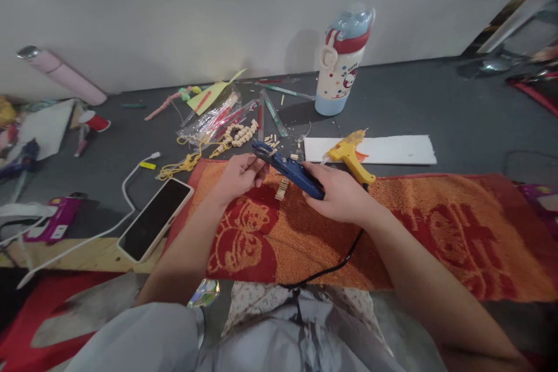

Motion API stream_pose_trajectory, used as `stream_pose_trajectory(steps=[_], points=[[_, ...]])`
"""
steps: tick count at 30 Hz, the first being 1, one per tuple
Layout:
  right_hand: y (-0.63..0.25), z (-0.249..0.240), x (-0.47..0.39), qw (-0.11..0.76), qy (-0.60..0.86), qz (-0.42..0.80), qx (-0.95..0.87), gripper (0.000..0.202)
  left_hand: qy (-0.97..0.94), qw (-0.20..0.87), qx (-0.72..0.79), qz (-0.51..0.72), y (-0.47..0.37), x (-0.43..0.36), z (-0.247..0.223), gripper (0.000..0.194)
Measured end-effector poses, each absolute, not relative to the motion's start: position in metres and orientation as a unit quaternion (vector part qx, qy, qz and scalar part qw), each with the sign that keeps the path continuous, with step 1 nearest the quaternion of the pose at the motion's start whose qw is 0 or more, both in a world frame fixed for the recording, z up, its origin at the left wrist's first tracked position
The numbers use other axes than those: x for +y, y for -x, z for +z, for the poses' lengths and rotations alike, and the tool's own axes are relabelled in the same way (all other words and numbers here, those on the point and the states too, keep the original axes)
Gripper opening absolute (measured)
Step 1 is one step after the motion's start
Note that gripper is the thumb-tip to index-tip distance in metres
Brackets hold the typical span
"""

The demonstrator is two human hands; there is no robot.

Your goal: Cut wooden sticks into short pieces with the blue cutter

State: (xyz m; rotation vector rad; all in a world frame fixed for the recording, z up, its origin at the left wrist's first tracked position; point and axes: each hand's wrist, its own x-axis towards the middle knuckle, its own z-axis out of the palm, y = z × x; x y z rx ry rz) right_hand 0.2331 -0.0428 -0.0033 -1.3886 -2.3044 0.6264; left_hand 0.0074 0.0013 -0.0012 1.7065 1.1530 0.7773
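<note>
So far, small flat beige strips [282,189] sit rowed on the orange-red terry towel [326,250], others loose; your right hand [342,193] grips a long blue tool [288,170]; your left hand's [239,177] hold is unclear.

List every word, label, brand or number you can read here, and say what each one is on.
"CUTE", or so it seems: on the upright bottle.
Purple package: print too small and blurred to read.
Yellow tag on the white cable: no readable text.
</note>
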Motion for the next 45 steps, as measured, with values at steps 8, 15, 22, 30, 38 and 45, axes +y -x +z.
stream_pose_trajectory(steps=[8, 15, 22, 30, 38, 45], points=[[-0.23, 0.0, -0.044, 0.17, 0.508, 0.219, -0.816, 0.051, -0.732, 0.4, 0.461, 0.305, -0.005, 0.003, -0.003, 0.032], [-0.227, 0.001, -0.047, 0.162, 0.526, 0.214, -0.807, 0.046, -0.782, 0.318, 0.45, 0.292, -0.004, 0.003, 0.0, 0.038], [-0.225, -0.001, -0.047, 0.164, 0.535, 0.202, -0.804, 0.046, -0.8, 0.256, 0.455, 0.295, -0.005, 0.004, 0.0, 0.042], [-0.223, 0.003, -0.049, 0.16, 0.538, 0.201, -0.803, 0.047, -0.813, 0.217, 0.467, 0.272, -0.002, 0.005, 0.001, 0.04], [-0.223, 0.005, -0.048, 0.162, 0.525, 0.22, -0.806, 0.039, -0.829, 0.204, 0.457, 0.25, 0.004, 0.008, 0.002, 0.031], [-0.224, 0.001, -0.044, 0.157, 0.531, 0.205, -0.807, 0.047, -0.818, 0.204, 0.473, 0.255, -0.001, 0.007, 0.0, 0.033]])
